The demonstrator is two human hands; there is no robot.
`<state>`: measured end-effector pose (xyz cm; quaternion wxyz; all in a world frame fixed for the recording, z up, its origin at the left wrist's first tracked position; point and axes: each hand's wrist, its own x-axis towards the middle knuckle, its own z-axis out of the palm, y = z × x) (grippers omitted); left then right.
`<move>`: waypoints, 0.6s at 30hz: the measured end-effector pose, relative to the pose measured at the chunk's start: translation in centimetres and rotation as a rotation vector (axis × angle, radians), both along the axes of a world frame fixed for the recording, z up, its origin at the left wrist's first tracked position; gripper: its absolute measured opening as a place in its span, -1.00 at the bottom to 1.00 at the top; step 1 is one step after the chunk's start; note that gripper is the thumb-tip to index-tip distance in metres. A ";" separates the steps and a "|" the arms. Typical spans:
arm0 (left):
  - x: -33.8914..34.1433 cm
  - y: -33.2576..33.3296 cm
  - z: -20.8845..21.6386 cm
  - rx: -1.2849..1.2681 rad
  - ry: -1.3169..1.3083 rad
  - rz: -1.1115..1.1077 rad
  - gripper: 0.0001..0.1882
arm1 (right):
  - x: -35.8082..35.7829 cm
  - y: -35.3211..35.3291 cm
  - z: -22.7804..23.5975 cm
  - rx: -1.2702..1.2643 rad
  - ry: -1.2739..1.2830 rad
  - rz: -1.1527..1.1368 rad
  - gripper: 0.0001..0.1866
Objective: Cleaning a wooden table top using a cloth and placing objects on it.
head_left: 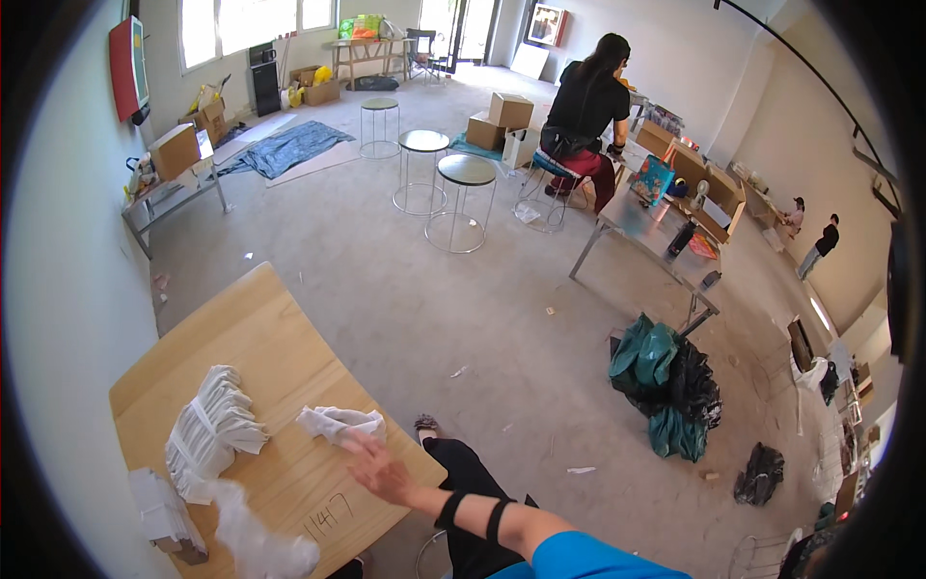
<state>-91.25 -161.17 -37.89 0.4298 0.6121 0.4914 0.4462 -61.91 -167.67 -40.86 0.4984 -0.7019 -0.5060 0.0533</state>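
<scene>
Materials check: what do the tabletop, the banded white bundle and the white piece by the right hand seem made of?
Tabletop: likely smooth wood or veneer, showing grain. Banded white bundle: probably matte fabric, softly folded; paper possible. White piece: apparently thin, matte cloth, limply crumpled.

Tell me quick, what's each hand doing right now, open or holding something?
Left hand: not in view, so its state can't be told.
Right hand: fingers at the crumpled white cloth; blurred, so whether it grips can't be told.

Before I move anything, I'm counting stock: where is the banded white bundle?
In the head view, the banded white bundle lies on the left part of the wooden table, left of the crumpled white cloth by the right hand.
</scene>
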 end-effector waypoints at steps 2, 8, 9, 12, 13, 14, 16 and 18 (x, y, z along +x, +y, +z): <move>-1.2 -0.8 1.7 0.016 0.034 0.077 -0.58 | 1.7 1.6 -1.2 -0.135 -0.173 -0.011 -0.45; -2.4 -2.0 2.8 0.021 0.064 0.164 -0.58 | 3.7 4.3 -7.2 -0.424 -0.600 -0.039 -0.33; -3.8 -2.5 3.5 0.036 0.080 0.212 -0.58 | 1.8 5.7 -7.1 -0.408 -0.601 -0.053 -0.35; -6.1 -3.1 2.9 0.035 0.070 0.242 -0.58 | 1.7 7.1 -4.3 -0.547 -0.477 0.035 -0.46; -6.1 -3.2 2.7 0.034 0.053 0.243 -0.58 | 2.5 7.0 -1.9 -0.625 -0.488 0.042 -0.49; -6.2 -3.6 2.8 0.034 0.043 0.242 -0.58 | 3.0 7.5 -2.7 -0.496 -0.444 0.056 -0.50; -5.4 -4.1 2.7 0.023 0.026 0.235 -0.58 | 5.3 7.3 -4.8 -0.370 -0.397 0.065 -0.50; -4.5 -4.9 3.5 0.017 -0.009 0.229 -0.58 | 6.6 7.0 -6.1 -0.155 -0.280 0.191 -0.50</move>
